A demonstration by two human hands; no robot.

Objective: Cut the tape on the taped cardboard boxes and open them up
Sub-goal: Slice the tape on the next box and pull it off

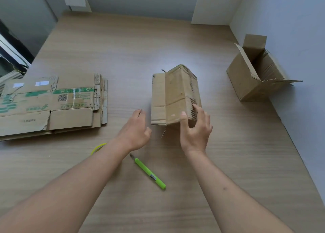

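Green knife (149,173) near both hands, ungripped.

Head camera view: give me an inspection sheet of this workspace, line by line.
Surface: wooden table, pale grain, lit from the right.
Job's things: small cardboard box at centre, partly folded; green knife lying near the front, touched by neither hand; open box at far right, flaps up.
Clutter: stack of flattened cardboard at left; yellow band partly hidden behind the left forearm.
Hands: right hand grips the small cardboard box's near right corner, thumb on its front; left hand beside it, fingers relaxed, holding nothing.
Cables: nothing seen.
Surroundings: white walls behind and to the right.
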